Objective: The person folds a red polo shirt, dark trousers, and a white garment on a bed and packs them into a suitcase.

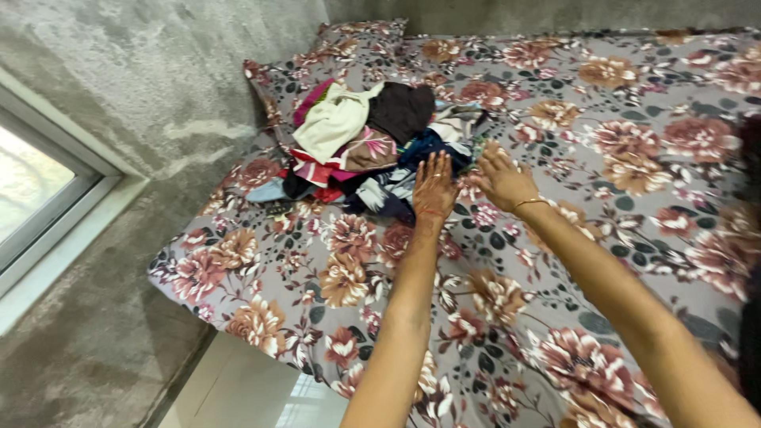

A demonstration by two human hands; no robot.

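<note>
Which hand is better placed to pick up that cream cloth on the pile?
Left, probably. The left hand rests at the pile's edge, nearer the cream cloth; the right hand lies farther right, on the sheet.

A bedroom in a home; a bed with a flowered sheet fills it; matching pillows and a heap of clothes lie by bare concrete walls; a window sits alongside.

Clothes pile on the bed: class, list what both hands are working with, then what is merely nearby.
In hand:
- left hand, flat at the edge of the clothes pile
- right hand, reaching the same pile

Merely nearby:
- flowered bedsheet
- pillow
- window
- concrete wall
</note>
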